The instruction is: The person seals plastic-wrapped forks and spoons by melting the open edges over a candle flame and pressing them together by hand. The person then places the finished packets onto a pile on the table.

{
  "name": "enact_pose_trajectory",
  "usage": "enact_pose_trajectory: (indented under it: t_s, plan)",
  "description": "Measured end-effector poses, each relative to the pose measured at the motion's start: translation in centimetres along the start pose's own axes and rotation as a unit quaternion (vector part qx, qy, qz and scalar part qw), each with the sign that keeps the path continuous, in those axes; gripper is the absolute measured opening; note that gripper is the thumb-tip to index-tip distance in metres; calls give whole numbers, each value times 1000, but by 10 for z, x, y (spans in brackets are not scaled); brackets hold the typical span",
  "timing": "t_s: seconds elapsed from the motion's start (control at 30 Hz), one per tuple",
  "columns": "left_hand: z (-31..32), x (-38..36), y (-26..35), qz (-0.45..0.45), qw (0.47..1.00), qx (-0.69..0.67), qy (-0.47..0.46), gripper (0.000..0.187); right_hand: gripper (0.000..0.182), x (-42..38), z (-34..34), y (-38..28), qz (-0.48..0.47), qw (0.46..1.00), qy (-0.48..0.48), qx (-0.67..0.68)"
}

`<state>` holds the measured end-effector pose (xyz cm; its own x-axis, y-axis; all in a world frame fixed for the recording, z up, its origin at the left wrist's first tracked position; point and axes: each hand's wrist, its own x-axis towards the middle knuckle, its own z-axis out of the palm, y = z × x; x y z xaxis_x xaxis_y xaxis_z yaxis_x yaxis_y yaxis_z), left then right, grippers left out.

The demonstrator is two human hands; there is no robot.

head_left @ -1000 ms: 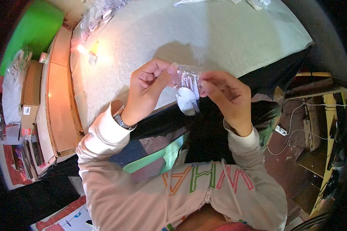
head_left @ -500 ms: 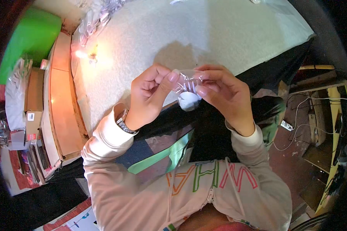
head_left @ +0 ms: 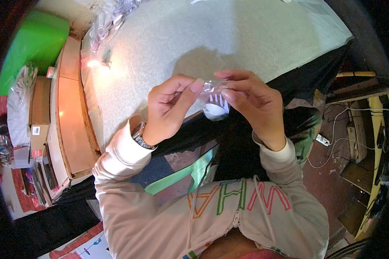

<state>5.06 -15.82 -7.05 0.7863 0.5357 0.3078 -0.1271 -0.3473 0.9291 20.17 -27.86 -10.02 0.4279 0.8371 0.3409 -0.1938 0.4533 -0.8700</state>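
A small clear plastic bag [head_left: 211,88] sits just above the middle of the frame, its upper edge creased and shiny with glare. The left hand [head_left: 170,105] pinches its left side and the right hand [head_left: 257,103] its right. Below the fingers the bag hangs down, with a white rounded piece [head_left: 214,111] at its bottom (rather like a spoon's bowl) and slim, pale prongs [head_left: 220,100] just above.
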Motion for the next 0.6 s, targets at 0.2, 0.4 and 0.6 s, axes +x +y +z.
enact_pose_trajectory:
  t_s: [0.2, 0.4, 0.6]
  plan:
    - [6, 2, 5, -27, 996, -84, -30, 8, 15, -1, -1, 3, -20, 999, -6, -30]
    - [7, 1, -1, -2, 1000, -29, -4, 5, 13, -3, -5, 1, -3, 999, -1, -48]
    - [5, 2, 0, -2, 1000, 15, 4, 3, 10, 1, -10, -5, 3, 997, 16, -75]
